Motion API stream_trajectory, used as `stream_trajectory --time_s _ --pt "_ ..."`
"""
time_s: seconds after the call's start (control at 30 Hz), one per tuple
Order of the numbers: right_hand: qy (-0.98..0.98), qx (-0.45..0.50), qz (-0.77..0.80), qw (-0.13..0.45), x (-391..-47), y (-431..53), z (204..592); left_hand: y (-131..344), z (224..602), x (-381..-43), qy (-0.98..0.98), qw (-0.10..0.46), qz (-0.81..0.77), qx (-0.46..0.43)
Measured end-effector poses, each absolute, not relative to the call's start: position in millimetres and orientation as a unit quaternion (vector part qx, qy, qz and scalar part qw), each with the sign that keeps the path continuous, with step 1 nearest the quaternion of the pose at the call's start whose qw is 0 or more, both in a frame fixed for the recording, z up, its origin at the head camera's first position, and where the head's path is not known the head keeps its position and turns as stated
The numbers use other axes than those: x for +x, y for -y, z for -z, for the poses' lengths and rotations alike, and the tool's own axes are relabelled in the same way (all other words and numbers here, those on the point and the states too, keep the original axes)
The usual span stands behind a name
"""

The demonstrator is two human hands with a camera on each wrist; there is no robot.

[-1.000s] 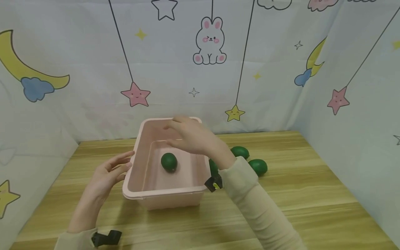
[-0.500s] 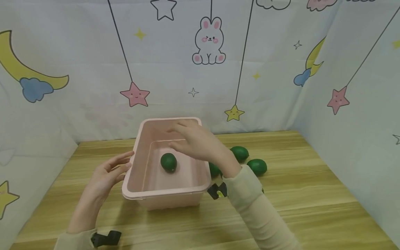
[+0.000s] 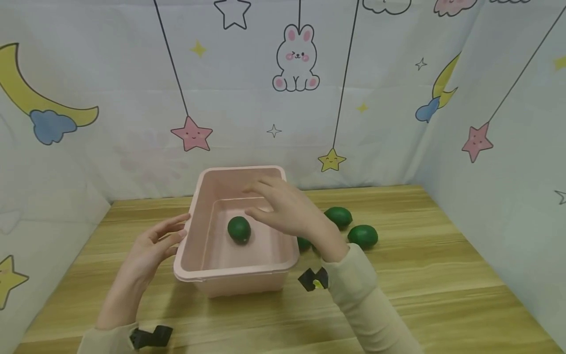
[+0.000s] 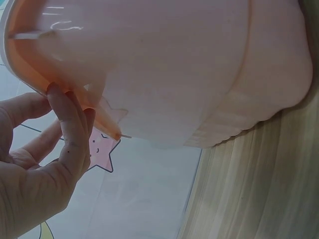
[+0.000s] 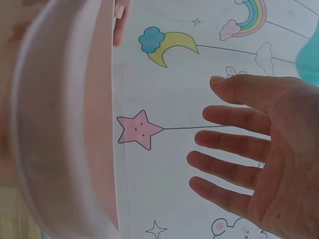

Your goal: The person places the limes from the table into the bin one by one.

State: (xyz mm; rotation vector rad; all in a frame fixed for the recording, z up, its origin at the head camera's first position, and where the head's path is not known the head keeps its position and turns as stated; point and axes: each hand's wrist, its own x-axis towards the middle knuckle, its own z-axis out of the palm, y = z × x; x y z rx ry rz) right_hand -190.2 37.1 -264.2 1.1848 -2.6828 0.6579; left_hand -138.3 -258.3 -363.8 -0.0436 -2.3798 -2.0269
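A pink plastic bin (image 3: 247, 269) stands on the table, with one dark green lime (image 3: 239, 230) on its floor. My left hand (image 3: 152, 248) is at the bin's left side, fingertips touching the outside of the rim. In the left wrist view, the thumb and bent fingers (image 4: 72, 127) meet the rim's lip from outside. My right hand (image 3: 285, 206) hovers over the bin's right side, palm bare and fingers spread, holding nothing. Beyond the right wrist lie more limes (image 3: 363, 236) on the table, some partly hidden by that hand and the bin.
The wooden table (image 3: 424, 285) runs back to a white curtain (image 3: 239, 93) printed with stars, moons and a rabbit. Another curtain panel (image 3: 513, 206) closes off the right side. A dark wrist mount (image 3: 151, 337) sits on the left forearm, and a similar one on the right.
My right hand has drifted slightly right and nearer over the bin, fingers staying spread. The left hand, the bin and the lime inside stay put.
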Motion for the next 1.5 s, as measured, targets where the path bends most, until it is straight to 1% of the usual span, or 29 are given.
stream_trajectory --time_s 0.23,0.73,1.07,1.27,1.5 --pt "0.891 0.392 -0.212 0.091 -186.3 -44.1 270.2 257.8 363.8 -138.6 0.76 0.008 0.65 -0.015" --pt "0.896 0.361 -0.253 0.059 -178.3 -60.9 282.0 258.1 364.2 -139.1 0.768 0.006 0.641 -0.018" --pt "0.891 0.358 -0.268 0.075 -173.1 -71.5 291.6 257.8 363.7 -138.5 0.761 0.006 0.648 -0.017" --pt "0.895 0.354 -0.263 0.071 -172.5 -73.9 295.8 258.5 363.8 -138.3 0.761 0.006 0.648 -0.018" --pt "0.911 0.33 -0.242 0.053 -173.3 -79.3 301.5 258.4 364.1 -139.2 0.763 0.005 0.646 -0.018"
